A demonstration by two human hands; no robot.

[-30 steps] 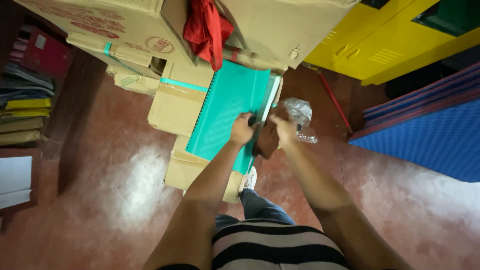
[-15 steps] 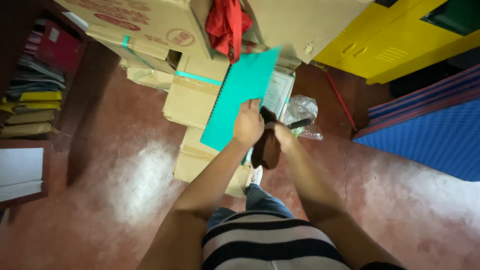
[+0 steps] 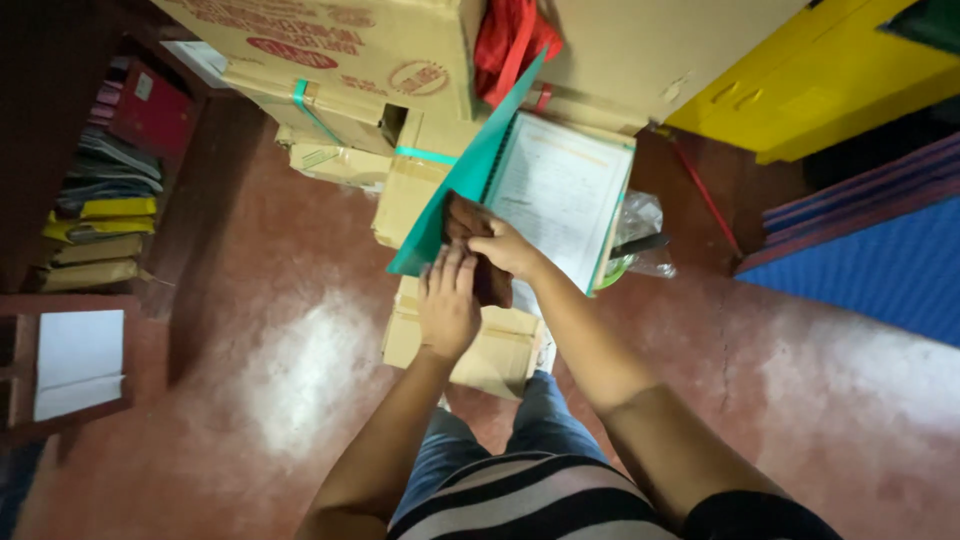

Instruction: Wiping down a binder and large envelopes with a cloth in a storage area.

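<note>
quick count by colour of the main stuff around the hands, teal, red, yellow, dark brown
teal: 1, the spiral notebook, cover lifted by the left hand
red: 1, the cloth hanging between the cardboard boxes
yellow: 1, the metal cabinet
dark brown: 1, the rag under the right hand
total: 4

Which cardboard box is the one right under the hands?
The small plain cardboard box on the red floor, just below the left hand and right hand. The other boxes sit higher, stacked behind the open teal notebook, some with red print.
</note>
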